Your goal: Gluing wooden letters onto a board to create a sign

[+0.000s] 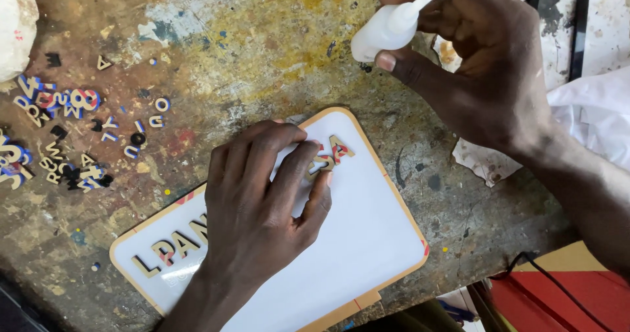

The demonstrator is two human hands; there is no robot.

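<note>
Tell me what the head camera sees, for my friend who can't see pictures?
A person's left hand presses small cut-out letters onto a white board with a tan rim, while the right hand holds a white squeeze bottle above it. The board lies on a paint-stained worktable, with a heap of loose letters at the left.

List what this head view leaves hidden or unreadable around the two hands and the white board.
- Letters under the left hand: its palm covers the middle of the white board.
- Bottle in the right hand: fingers wrap it; its tip passes behind them, so it cannot be seen.
- Loose letter pile: too small and jumbled to tell apart; cut by the left edge.
- Red object: cut off by the bottom right corner.
</note>
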